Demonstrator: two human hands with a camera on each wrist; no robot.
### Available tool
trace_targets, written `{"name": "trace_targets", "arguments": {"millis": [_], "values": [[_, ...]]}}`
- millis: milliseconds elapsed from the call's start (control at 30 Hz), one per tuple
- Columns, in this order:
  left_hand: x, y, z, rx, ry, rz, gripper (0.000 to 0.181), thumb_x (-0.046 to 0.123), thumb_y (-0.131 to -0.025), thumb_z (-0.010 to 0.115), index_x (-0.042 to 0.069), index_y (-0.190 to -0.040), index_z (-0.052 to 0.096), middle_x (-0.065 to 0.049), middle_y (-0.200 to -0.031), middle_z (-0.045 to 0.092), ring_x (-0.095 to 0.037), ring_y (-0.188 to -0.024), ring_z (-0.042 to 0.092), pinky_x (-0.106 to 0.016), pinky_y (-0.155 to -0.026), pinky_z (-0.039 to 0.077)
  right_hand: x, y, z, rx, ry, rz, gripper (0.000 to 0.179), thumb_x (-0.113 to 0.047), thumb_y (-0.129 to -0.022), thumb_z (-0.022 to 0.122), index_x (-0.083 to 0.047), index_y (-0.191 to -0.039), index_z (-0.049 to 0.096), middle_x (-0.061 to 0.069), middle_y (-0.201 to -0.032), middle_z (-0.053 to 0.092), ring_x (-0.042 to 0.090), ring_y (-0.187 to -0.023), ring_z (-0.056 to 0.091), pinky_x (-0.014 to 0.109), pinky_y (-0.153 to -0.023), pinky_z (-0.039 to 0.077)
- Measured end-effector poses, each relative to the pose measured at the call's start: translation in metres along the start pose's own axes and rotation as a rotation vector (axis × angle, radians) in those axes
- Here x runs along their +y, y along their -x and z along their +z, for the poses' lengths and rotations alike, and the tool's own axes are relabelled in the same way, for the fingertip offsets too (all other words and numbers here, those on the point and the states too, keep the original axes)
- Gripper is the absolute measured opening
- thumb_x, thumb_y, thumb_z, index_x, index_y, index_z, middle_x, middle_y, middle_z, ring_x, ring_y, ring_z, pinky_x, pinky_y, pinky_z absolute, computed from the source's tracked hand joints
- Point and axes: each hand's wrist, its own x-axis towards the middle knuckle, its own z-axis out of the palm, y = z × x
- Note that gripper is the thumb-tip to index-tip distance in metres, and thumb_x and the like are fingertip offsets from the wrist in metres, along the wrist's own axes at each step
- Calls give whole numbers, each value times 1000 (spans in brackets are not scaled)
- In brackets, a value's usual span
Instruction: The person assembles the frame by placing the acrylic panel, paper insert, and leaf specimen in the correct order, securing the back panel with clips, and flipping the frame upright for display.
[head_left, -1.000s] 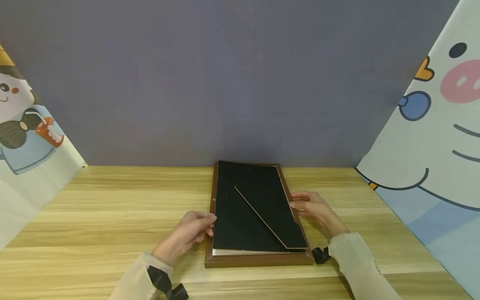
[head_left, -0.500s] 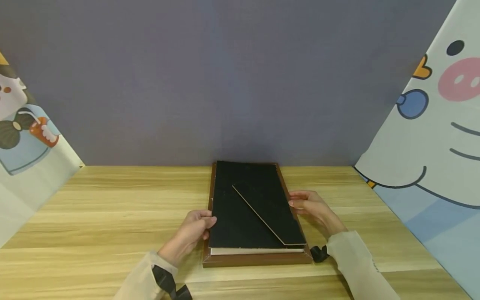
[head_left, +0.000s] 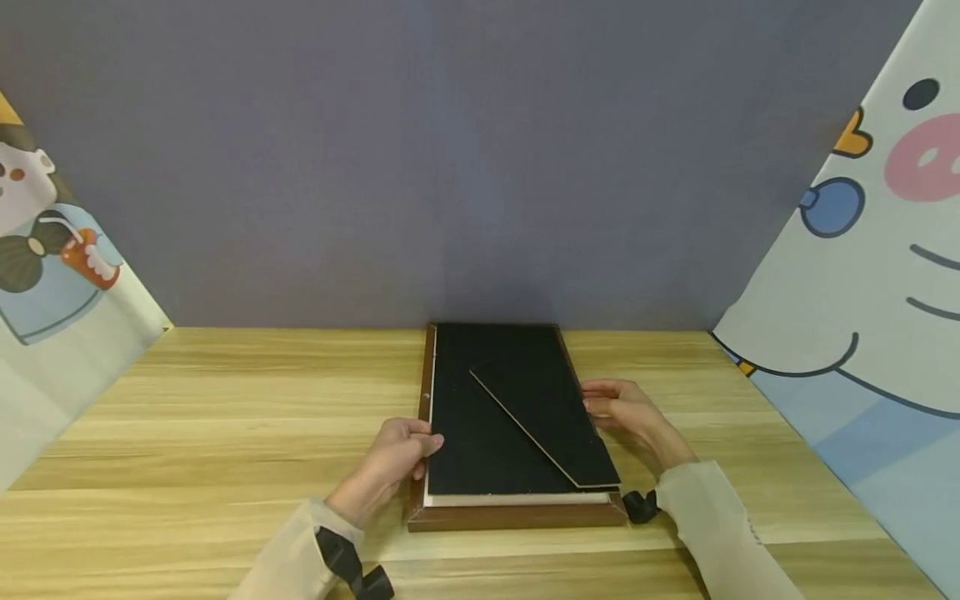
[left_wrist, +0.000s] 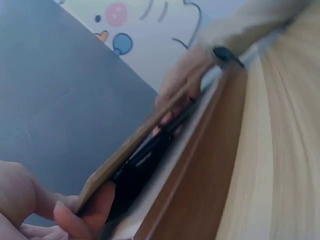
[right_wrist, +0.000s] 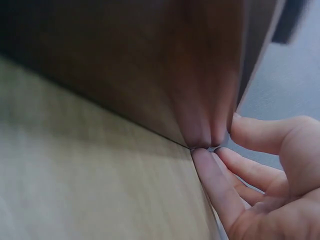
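Note:
A brown picture frame (head_left: 517, 517) lies face down on the wooden table. Its black backing board (head_left: 480, 417), with a slanted stand leg (head_left: 551, 417) on it, sits partly raised over the frame. My left hand (head_left: 397, 457) pinches the board's left edge, the thumb on top. In the left wrist view the board (left_wrist: 120, 155) tilts up from the frame (left_wrist: 200, 185), with a dark gap between them. On the far side my right hand (head_left: 630, 417) holds the frame's right edge. The right wrist view has its thumb at the upper edge and fingertips (right_wrist: 212, 172) against the lower side.
The wooden table (head_left: 225, 450) stretches to both sides of the frame. A grey partition (head_left: 480, 167) stands right behind it. Printed cartoon panels (head_left: 885, 275) flank the table left and right. Black straps (head_left: 341, 554) hang at both wrists.
My left hand has shifted slightly right with the board's edge. The board has risen a little at its near and left edges, so more pale lining shows. My right hand stays almost still.

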Motion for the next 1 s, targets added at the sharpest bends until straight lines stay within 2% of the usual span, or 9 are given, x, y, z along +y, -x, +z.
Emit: {"name": "trace_targets", "arguments": {"millis": [67,133,267,400,700,833,933,1000], "values": [[1,1,-1,1,-59,5,34,-2,-89,59,-19,-117,50,-10,-79,62,-8,-42,37,-19,-46,38,0,-1,1,-1,1,-4,52,-1,-91,56,18,-135,36,24,-129,54,4,-91,59,26,-79,54],[2,2,-1,-8,-115,10,42,-1,-89,60,-19,-125,46,-9,-74,63,-8,-41,37,-20,-45,38,0,-1,1,2,-4,-5,52,-1,-91,57,18,-135,37,24,-128,55,4,-91,59,26,-79,55],[4,2,-3,-38,-221,41,47,1,-89,61,-17,-128,44,-2,-54,52,-7,-37,35,-19,-39,32,-1,0,1,4,-6,0,53,-1,-91,58,18,-135,36,29,-131,51,5,-93,60,29,-83,55],[7,4,-5,-53,-298,75,49,4,-89,64,-17,-129,45,-1,-46,50,-7,-34,32,-18,-37,27,-1,1,1,-2,-2,6,54,-2,-92,58,17,-137,35,33,-135,45,7,-96,61,34,-88,55],[9,3,-8,-95,-357,123,48,8,-87,67,-14,-125,49,-2,-49,55,-7,-35,37,-18,-39,28,4,0,-3,11,24,-8,53,-3,-92,58,17,-136,36,32,-132,48,8,-96,61,34,-85,56],[8,0,-7,-112,-395,171,46,11,-85,70,-13,-120,54,-1,-53,54,-7,-36,43,-19,-39,31,5,1,-3,21,41,-19,51,-3,-91,58,16,-135,38,21,-121,61,2,-87,61,25,-76,55],[9,-2,-6,-110,-408,173,42,8,-85,70,-14,-118,54,-1,-54,53,-7,-37,44,-19,-40,32,5,0,-2,-4,-28,-30,52,0,-91,57,18,-135,36,4,-106,67,0,-83,62,21,-71,54],[11,-3,-4,-99,-405,160,41,5,-86,68,-16,-118,52,-2,-51,54,-8,-38,46,-19,-41,31,5,-1,-2,-23,-67,-39,53,2,-90,57,19,-135,34,-2,-102,66,1,-83,63,21,-72,55]]}}
